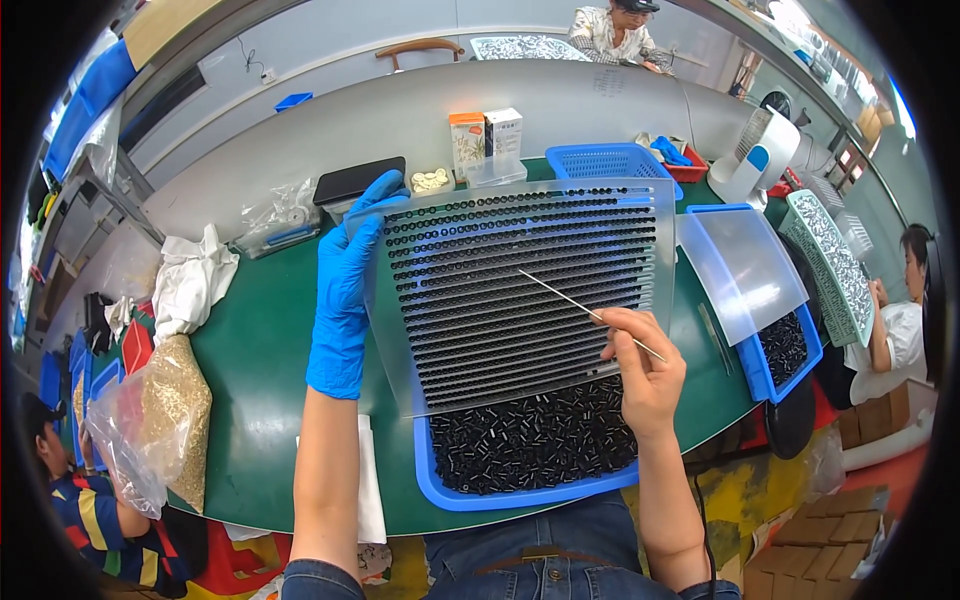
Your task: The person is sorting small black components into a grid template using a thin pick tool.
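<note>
In a blue glove, my left hand [352,270] grips the upper left edge of a clear plastic tray [390,375]. Rows of small black cylindrical parts [520,290] fill most of the tray. My bare right hand [648,368] pinches a thin metal rod [572,300], its tip over the middle rows; whether it touches them I cannot tell. Under the tilted tray sits a blue basin [460,495] heaped with loose black cylinders [530,440].
A second blue basin [815,350] of black parts, partly covered by a frosted sheet [745,275], stands right, near tweezers [715,338]. A bag of tan granules [178,420] and white cloth [195,280] lie left. Behind are a blue basket [605,160] and white fan [755,150]. Co-workers sit around.
</note>
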### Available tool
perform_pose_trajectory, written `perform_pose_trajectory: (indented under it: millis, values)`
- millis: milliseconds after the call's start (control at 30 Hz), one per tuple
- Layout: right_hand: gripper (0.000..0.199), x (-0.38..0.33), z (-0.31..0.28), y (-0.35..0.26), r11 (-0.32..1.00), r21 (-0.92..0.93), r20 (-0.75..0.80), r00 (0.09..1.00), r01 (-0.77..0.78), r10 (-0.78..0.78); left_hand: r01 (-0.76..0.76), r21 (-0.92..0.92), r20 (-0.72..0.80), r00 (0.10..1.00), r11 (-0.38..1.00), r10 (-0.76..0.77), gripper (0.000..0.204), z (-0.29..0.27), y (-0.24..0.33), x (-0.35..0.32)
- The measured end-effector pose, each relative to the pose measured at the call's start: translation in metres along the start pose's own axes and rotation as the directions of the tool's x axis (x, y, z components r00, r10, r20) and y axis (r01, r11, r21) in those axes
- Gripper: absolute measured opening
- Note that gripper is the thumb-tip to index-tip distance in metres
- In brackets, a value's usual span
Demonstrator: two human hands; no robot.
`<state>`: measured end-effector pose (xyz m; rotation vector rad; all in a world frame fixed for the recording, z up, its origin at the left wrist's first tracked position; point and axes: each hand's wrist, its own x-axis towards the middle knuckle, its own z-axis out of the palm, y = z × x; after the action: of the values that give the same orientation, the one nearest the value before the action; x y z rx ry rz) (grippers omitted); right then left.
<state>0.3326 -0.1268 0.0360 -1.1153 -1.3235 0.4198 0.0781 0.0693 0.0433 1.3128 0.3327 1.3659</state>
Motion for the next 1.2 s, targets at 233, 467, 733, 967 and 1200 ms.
perform_pose_trajectory:
  millis: [233, 467, 733, 967, 1200]
  values:
    - [0.020, -0.002, -0.006, -0.001, 0.999, 0.022, -0.045, 0.998, -0.035, 0.036, 0.012, -0.012, 0.013, 1.000, 1.000, -0.012, 0.040, -0.001, 0.000, 0.001]
    - [0.021, 0.000, 0.022, -0.006, 0.989, -0.093, 0.087, 0.991, 0.113, -0.105, 0.003, -0.056, 0.030, 1.000, 0.998, -0.001, 0.042, 0.000, 0.001, 0.001]
    - [0.019, -0.001, 0.013, -0.002, 0.985, -0.122, 0.078, 0.991, 0.121, -0.112, 0.026, 0.000, -0.023, 0.999, 1.000, -0.026, 0.042, 0.004, 0.003, 0.000]
    - [0.019, -0.002, 0.008, -0.005, 1.000, -0.022, -0.038, 0.999, -0.004, 0.003, 0.018, -0.021, -0.017, 1.000, 1.000, -0.019, 0.038, 0.003, 0.003, 0.000]
    - [0.019, -0.002, 0.015, -0.002, 0.991, -0.098, 0.075, 0.994, 0.093, -0.086, 0.025, -0.015, -0.024, 0.999, 1.000, -0.025, 0.039, 0.002, 0.001, 0.000]
